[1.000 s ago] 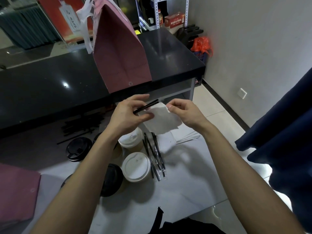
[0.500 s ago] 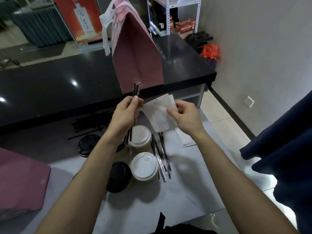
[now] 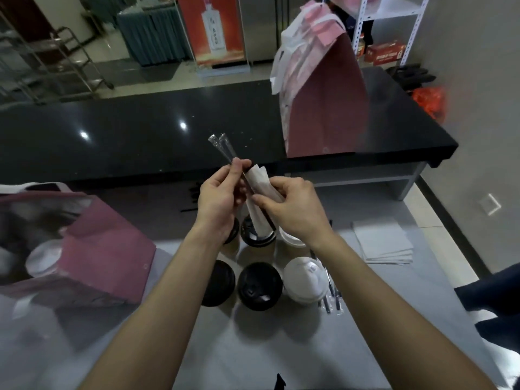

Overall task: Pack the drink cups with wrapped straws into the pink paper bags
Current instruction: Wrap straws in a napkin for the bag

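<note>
At frame centre the left hand [image 3: 218, 197] pinches two wrapped straws [image 3: 225, 149] upright while the right hand [image 3: 292, 209] folds a white napkin [image 3: 260, 181] around them; keep fingers [image 3: 239, 164] tight, roll snugly, above the cups [image 3: 259, 285] on the desk [image 3: 281, 347], then drop into the open pink bag [image 3: 107, 246] at left

Pink paper bags [image 3: 323, 108], black (two white) cup lids [image 3: 260, 285], black glossy counter [image 3: 140, 136], white napkin [image 3: 260, 182]

black counter [image 3: 140, 142], metal shelving [image 3: 363, 29], red poster [image 3: 213, 26]
</note>
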Demonstrator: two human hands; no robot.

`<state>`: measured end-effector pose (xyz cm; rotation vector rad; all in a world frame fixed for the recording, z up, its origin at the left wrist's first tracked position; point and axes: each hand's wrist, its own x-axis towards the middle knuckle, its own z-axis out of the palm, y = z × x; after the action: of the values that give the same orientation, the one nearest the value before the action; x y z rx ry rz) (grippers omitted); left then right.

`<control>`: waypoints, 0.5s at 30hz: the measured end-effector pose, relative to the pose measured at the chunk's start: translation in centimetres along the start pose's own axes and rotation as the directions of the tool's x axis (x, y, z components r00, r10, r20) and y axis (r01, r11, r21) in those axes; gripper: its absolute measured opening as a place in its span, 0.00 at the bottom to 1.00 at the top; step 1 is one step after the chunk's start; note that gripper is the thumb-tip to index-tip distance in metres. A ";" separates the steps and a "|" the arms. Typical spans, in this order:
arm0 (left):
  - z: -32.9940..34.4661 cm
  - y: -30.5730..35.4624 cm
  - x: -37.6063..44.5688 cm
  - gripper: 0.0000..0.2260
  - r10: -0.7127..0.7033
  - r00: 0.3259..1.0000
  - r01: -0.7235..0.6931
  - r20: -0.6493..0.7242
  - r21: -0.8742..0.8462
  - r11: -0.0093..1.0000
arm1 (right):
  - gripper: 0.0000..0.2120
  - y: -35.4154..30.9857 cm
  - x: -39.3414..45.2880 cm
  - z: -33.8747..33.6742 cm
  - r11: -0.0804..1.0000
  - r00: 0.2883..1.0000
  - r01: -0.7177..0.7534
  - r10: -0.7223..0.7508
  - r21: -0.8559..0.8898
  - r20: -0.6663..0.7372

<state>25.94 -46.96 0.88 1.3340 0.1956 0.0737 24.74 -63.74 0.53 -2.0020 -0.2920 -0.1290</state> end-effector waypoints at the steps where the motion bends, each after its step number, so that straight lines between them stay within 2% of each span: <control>1: -1.1 0.6 -0.2 0.14 0.009 1.000 -0.009 0.006 0.017 1.000 | 0.07 -0.7 0.3 0.9 1.000 1.000 0.006 -0.006 -0.025 0.007; 4: -5.1 3.2 -0.8 0.14 0.056 0.998 -0.059 0.036 0.078 0.995 | 0.09 -3.3 1.4 3.6 0.992 0.997 0.071 -0.072 -0.108 -0.014; 7: -11.5 7.3 -1.6 0.13 0.184 0.982 -0.191 0.053 0.195 0.962 | 0.11 -6.9 2.4 6.6 0.981 0.988 0.142 -0.149 -0.130 -0.045; 11: -22.8 13.6 -3.3 0.07 0.372 0.919 -0.392 0.128 0.384 0.836 | 0.06 -13.4 3.4 12.8 0.968 0.967 0.251 -0.252 -0.031 -0.032; 15: -34.3 18.0 -3.7 0.05 0.390 0.897 -0.434 0.207 0.571 0.697 | 0.02 -19.6 3.8 20.3 0.954 0.959 0.283 -0.284 0.101 -0.009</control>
<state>17.04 -10.44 11.13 2.0129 -0.1710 0.3739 22.51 -36.90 9.66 -1.8507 -0.5790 -0.2841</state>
